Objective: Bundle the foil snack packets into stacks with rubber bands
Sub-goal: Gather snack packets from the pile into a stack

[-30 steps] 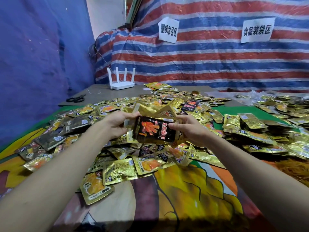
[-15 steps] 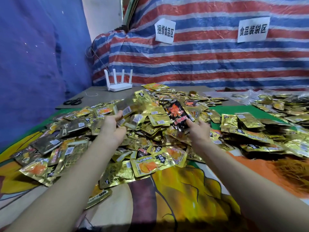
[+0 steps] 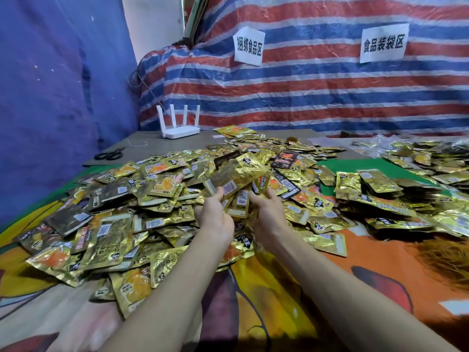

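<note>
A blue cloth (image 3: 50,97) hangs along the left wall, a red, white and blue striped tarp (image 3: 304,102) bearing two white paper signs (image 3: 249,46) covers the back, and a grey desk (image 3: 152,146) below carries a white router (image 3: 180,129) and black scissors (image 3: 109,154), with a cartoon-printed sheet (image 3: 266,301) nearer.

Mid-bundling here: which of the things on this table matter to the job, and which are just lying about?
Job: held packets, gripped by left hand and right hand; loose packet pile; brownish heap, likely rubber bands.
Lying about: scissors; white router; paper signs.
</note>
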The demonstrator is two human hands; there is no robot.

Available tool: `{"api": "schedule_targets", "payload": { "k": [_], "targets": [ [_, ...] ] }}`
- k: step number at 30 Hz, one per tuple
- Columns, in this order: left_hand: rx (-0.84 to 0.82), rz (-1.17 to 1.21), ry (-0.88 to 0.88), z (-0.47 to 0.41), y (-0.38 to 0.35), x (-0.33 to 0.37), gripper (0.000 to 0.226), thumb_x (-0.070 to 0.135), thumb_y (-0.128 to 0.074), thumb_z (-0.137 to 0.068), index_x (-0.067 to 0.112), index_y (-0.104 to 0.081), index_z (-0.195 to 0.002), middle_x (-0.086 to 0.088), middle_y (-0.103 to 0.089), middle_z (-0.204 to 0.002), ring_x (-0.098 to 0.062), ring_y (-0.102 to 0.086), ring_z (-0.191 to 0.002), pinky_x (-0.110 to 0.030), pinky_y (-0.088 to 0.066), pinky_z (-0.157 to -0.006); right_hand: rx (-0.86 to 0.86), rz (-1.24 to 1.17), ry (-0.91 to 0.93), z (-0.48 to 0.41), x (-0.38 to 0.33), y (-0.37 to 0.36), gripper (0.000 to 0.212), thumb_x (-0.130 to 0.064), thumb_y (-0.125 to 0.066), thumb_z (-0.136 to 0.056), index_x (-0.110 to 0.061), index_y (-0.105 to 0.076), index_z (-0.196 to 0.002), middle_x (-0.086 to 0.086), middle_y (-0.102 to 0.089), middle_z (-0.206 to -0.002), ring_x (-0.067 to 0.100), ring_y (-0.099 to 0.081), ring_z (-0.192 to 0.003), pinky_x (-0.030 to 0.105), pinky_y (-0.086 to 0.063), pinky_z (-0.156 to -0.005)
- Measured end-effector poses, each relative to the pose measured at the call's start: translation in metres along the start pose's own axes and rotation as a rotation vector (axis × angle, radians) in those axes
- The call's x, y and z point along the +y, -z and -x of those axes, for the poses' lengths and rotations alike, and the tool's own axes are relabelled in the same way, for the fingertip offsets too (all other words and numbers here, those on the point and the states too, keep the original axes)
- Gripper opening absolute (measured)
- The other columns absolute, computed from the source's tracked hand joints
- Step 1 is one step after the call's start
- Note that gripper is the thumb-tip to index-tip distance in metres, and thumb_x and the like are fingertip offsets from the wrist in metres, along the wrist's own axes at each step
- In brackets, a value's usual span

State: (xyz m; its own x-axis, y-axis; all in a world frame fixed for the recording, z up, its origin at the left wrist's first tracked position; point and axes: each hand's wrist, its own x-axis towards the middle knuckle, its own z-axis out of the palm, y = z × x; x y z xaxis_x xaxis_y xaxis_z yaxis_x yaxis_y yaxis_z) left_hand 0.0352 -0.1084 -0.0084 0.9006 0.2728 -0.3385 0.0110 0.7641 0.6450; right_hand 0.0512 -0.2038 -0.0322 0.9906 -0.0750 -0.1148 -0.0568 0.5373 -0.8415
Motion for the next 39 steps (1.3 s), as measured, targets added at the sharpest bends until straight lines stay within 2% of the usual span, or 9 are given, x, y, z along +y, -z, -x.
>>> {"api": "schedule_targets", "payload": {
  "k": [4, 8, 12, 19, 24, 28, 32, 36, 39],
  "targets": [
    [-0.062, -0.132, -0.058, -0.002, -0.001, 0.002, 0.033, 0.006, -0.069, -0.091, 0.008, -0.043, -0.11, -0.025, -0.056, -0.123, -0.043, -0.063, -0.109, -0.063, -0.053, -0.091, -0.058, 0.052, 0.093, 0.0, -0.001, 0.005, 0.074, 0.009, -0.06, -0.09, -0.039, -0.04, -0.143, -0.01, -0.072, -0.091, 0.024, -0.077, -0.078, 0.042, -0.06, -0.057],
    [-0.111, -0.341, -0.156, -0.005, -0.005, 0.002, 0.026, 0.008, -0.068, -0.093, 0.016, -0.048, -0.106, -0.015, -0.063, -0.117, -0.025, -0.065, -0.098, -0.042, -0.054, -0.08, 0.037, 0.349, 0.095, -0.003, -0.004, 0.004, 0.021, -0.003, -0.059, -0.089, -0.015, -0.046, -0.101, 0.013, -0.056, -0.095, 0.028, -0.057, -0.082, 0.05, -0.051, -0.069],
    [-0.133, -0.417, -0.26, -0.005, -0.005, 0.005, 0.022, 0.012, -0.068, -0.094, 0.021, -0.048, -0.097, -0.007, -0.062, -0.102, -0.022, -0.065, -0.088, -0.035, -0.053, -0.065, 0.019, 0.324, 0.108, -0.008, -0.009, -0.003, 0.013, 0.003, -0.051, -0.089, -0.006, -0.047, -0.096, 0.012, -0.054, -0.083, 0.024, -0.058, -0.067, 0.047, -0.049, -0.065],
    [-0.176, -0.373, -0.46, -0.004, -0.002, -0.003, 0.025, 0.014, -0.069, -0.094, 0.031, -0.063, -0.111, -0.007, -0.071, -0.109, -0.029, -0.069, -0.101, -0.055, -0.058, -0.087, -0.186, 0.144, 0.102, -0.001, -0.018, -0.003, 0.03, -0.03, -0.043, -0.088, -0.011, -0.064, -0.079, 0.006, -0.069, -0.075, 0.028, -0.061, -0.082, 0.042, -0.051, -0.073],
    [-0.439, -0.364, -0.509, -0.009, 0.006, -0.005, 0.055, 0.0, -0.068, -0.091, 0.044, -0.059, -0.123, 0.009, -0.062, -0.134, -0.01, -0.062, -0.118, -0.018, -0.056, -0.081, -0.154, 0.246, 0.2, -0.005, -0.029, -0.002, 0.034, -0.032, -0.082, -0.08, -0.001, -0.069, -0.083, 0.012, -0.074, -0.08, 0.034, -0.074, -0.081, 0.051, -0.062, -0.074],
    [-0.352, -0.53, -0.458, -0.015, 0.015, -0.006, 0.045, 0.004, -0.078, -0.084, 0.037, -0.063, -0.112, -0.01, -0.066, -0.128, -0.026, -0.063, -0.118, -0.04, -0.056, -0.094, -0.098, 0.361, 0.312, -0.009, -0.028, 0.006, 0.03, -0.019, -0.084, -0.081, 0.005, -0.065, -0.083, 0.016, -0.069, -0.077, 0.03, -0.067, -0.073, 0.051, -0.058, -0.072],
    [-0.271, -0.807, -0.561, -0.016, 0.025, 0.01, 0.055, 0.005, -0.087, -0.07, 0.025, -0.059, -0.113, 0.002, -0.062, -0.115, -0.014, -0.062, -0.101, -0.022, -0.05, -0.072, -0.193, 0.558, 0.446, -0.007, -0.037, 0.022, 0.016, -0.007, -0.082, -0.081, -0.003, -0.074, -0.095, 0.012, -0.078, -0.093, 0.028, -0.075, -0.087, 0.047, -0.061, -0.081],
    [-0.457, -0.934, -0.492, -0.012, 0.017, 0.022, 0.044, 0.012, -0.074, -0.073, 0.015, -0.055, -0.113, -0.013, -0.066, -0.109, -0.028, -0.065, -0.1, -0.039, -0.059, -0.077, -0.295, 0.779, 0.533, -0.001, -0.048, 0.023, 0.032, -0.004, -0.086, -0.075, -0.013, -0.073, -0.103, 0.006, -0.078, -0.098, 0.02, -0.075, -0.092, 0.035, -0.061, -0.082],
    [-0.538, -0.893, -0.434, -0.005, 0.008, 0.017, 0.047, -0.002, -0.06, -0.086, 0.017, -0.043, -0.125, -0.012, -0.066, -0.108, -0.026, -0.068, -0.094, -0.027, -0.055, -0.061, -0.342, 0.723, 0.553, 0.006, -0.047, 0.015, 0.036, 0.0, -0.083, -0.072, -0.017, -0.071, -0.102, 0.007, -0.077, -0.097, 0.017, -0.074, -0.089, 0.027, -0.06, -0.075]
  ]
}}
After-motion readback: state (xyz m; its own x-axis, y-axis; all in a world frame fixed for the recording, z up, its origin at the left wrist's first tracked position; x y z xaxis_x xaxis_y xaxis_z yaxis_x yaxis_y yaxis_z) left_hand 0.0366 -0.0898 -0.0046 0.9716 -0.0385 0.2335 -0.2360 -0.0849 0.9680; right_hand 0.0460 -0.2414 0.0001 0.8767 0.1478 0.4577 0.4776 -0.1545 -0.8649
